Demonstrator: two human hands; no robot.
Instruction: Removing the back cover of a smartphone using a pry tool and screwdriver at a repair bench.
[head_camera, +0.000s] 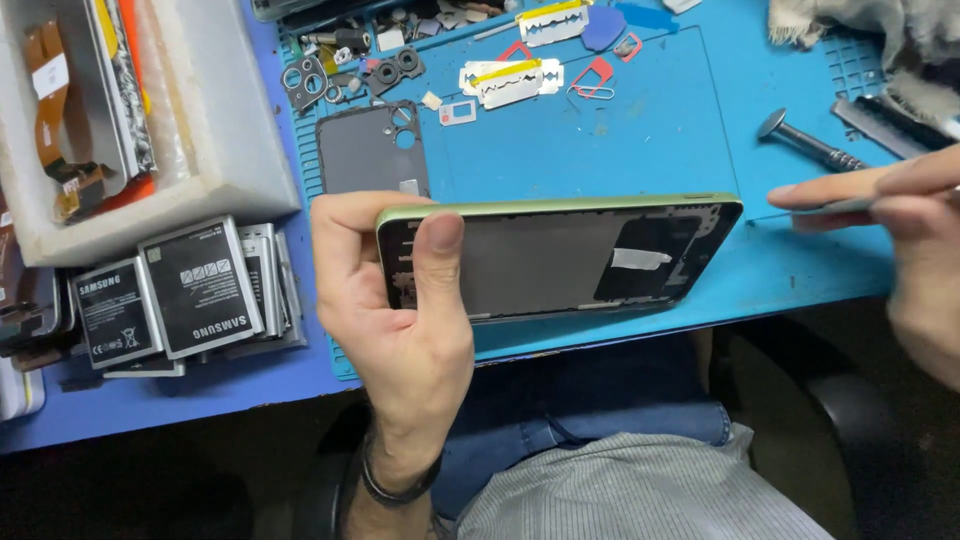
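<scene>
Nearest the camera, the person's lap shows a striped grey shirt (640, 490) and blue trousers (590, 395), seen over the edge of a dark chair.

Work surface: a blue mat (620, 140) lies on a blue table (200, 400) and covers most of the upper centre.

Left side: a white foam box (215, 130) holds flat parts and orange ribbon cables. Just in front of it, a stack of grey phone batteries (195, 295) lies on the table.

Held item: an opened phone (560, 255) with a pale green frame is held level above the near edge of the mat, long side across the view, its dark inner side facing the camera. A white tape patch sits near its right end.

Left hand (390, 300): fingers closed around the left end of the phone, thumb pressed on the inner face, remaining fingers wrapped behind. A dark band sits on the wrist.

Right hand (900, 230): fingers pinched shut on a thin metal tool (845, 205), whose tip points at the right end of the phone, just beside it.

Smaller items on the mat: a dark back cover (365, 150) lies behind the left hand; a screwdriver (810, 143) lies at the right; two razor blades (512, 80) lie near the top, with small camera rings and red clips close by.
</scene>
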